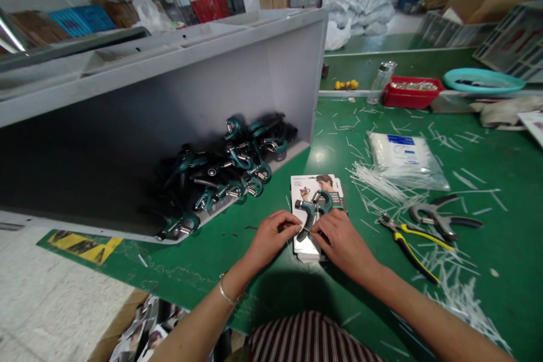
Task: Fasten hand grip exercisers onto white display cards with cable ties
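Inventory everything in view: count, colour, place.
Grip: one, teal, on the cards
Cards: one stack, white, printed, on the table
Table: one, green, front
Bin: one, grey, left
Other grips: many, teal and black, in the bin
Ties: many, white, table's right
Bag: one, clear, white contents, right
Pliers: one, yellow and black, right
Tool: one, grey and black, beside the pliers
Tray: one, red, far edge
Bottle: one, clear, left of the tray
Basin: one, turquoise, right
Sacks: several, white, background
Left hand: one, bare, at the grip
Right hand: one, bare, at the grip
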Motion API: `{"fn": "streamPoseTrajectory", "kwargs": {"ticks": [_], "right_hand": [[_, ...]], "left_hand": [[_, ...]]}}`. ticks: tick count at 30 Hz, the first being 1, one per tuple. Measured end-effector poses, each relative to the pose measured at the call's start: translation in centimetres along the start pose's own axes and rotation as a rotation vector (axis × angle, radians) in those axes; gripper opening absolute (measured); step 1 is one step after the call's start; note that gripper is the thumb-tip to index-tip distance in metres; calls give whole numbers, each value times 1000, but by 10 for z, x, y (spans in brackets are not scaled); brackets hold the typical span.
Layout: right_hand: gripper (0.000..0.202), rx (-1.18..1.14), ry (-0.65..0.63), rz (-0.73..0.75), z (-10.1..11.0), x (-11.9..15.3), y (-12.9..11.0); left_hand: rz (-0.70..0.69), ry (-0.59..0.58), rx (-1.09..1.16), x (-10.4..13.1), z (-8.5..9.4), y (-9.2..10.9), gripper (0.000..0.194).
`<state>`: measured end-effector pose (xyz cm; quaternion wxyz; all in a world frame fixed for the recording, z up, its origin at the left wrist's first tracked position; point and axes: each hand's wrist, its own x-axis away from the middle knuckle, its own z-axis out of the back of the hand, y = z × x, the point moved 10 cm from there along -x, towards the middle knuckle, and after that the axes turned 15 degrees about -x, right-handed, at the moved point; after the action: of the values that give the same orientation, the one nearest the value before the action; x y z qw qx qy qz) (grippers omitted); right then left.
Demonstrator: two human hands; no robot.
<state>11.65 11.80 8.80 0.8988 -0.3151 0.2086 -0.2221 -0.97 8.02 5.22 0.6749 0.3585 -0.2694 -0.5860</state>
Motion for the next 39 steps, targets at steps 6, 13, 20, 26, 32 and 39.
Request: {"fn": "streamPoseTrajectory", "kwargs": {"ticks": [6, 13, 20, 26, 32, 39], "right_hand": [[16, 18, -6, 5, 1, -2, -3], [15, -12, 4, -2, 2, -1, -1], [15, 14, 10, 7, 2, -3, -3], [15, -121, 52, 23, 1, -2, -1], [5, -177, 100, -36, 1, -3, 6], [8, -194, 81, -26, -3, 0, 5]], "left_hand": [[-63, -40, -24, -1, -1, 12, 8], [-29, -36, -15, 0, -1, 7, 8], [-55, -41, -25, 0, -3, 10, 8], [-135, -85, -107, -1, -1, 25, 9], [-134, -117, -480, 0, 3, 43, 17], [-332, -146, -849, 7, -9, 77, 16]]}}
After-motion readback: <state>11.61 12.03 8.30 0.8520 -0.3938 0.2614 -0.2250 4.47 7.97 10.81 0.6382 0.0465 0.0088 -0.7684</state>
